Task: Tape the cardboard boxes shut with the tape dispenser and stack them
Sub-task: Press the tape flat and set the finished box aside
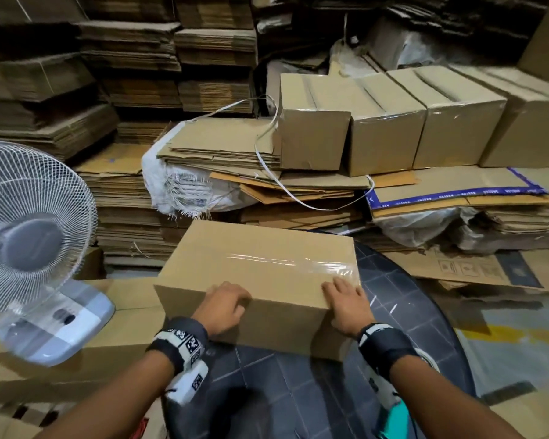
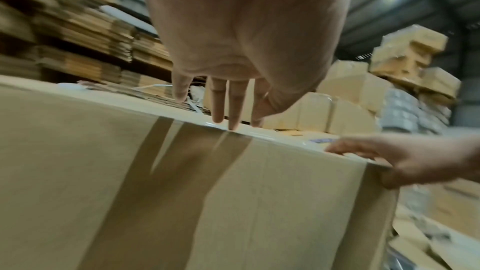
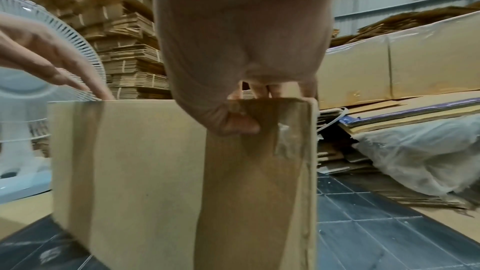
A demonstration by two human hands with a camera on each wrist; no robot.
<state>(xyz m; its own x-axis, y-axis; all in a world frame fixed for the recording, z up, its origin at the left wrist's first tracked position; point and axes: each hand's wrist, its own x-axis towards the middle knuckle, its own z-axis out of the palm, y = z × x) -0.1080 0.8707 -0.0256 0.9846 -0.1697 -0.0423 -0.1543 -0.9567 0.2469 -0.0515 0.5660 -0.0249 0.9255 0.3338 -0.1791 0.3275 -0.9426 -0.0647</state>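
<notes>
Head view: left hand (image 1: pixel 223 307) fingers draped over near top edge of cardboard box (image 1: pixel 260 264), fairly straight, resting on top. Right hand (image 1: pixel 349 307) wraps near right corner, fingers on top by tape strip (image 1: pixel 298 264), thumb pressed on side face per right wrist view. Box sits on dark tiled floor (image 1: pixel 403 315). White fan (image 1: pixel 29 223) left, row of taped boxes (image 1: pixel 390 122) far right.

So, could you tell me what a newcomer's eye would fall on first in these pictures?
First the cardboard box at centre, clear tape across its top, with the left hand and right hand resting on its near edge. Then the white fan at far left, and the row of taped boxes on flattened cardboard behind.
</notes>
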